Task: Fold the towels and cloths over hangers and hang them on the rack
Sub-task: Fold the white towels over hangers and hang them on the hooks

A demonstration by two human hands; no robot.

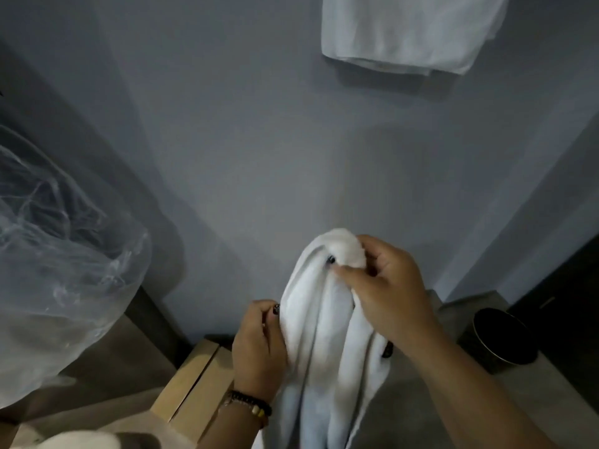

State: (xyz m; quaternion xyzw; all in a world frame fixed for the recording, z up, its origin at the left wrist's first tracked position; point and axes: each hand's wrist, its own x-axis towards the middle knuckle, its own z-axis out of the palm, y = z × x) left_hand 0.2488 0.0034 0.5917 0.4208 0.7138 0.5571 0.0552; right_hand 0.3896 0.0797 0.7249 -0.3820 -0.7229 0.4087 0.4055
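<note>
A person's 2 hands work a white towel (327, 319) in front of a grey wall (243, 140). At 7 o'clock from the towel's top, the left hand (259, 345) grips the towel's left edge, fingers curled into the cloth, a beaded bracelet (249, 404) on the wrist. At 3 o'clock from the bunched top, the right hand (385, 286) pinches the gathered upper fold between thumb and fingertips. The towel hangs in long pleats from that pinch and runs out of view at the bottom edge.

From left to right around it: a clear plastic bag (64, 254) bulges at 9 o'clock, a pale wooden block (191, 384) sits low at 7 o'clock just beside the left wrist, a second white towel (405, 30) hangs folded at 1 o'clock, high on the wall, and a dark round bin (500, 338) stands at 3 o'clock. No hanger can be made out in either hand, and the rack itself is out of view.

The risk from here looks plain. The cloth is bunched rather than spread, so a fold made now would likely come out lopsided and thick, and could slide off a hanger. The right hand's small pinch carries most of the weight, and a slip there would likely drop the towel to the floor.
</note>
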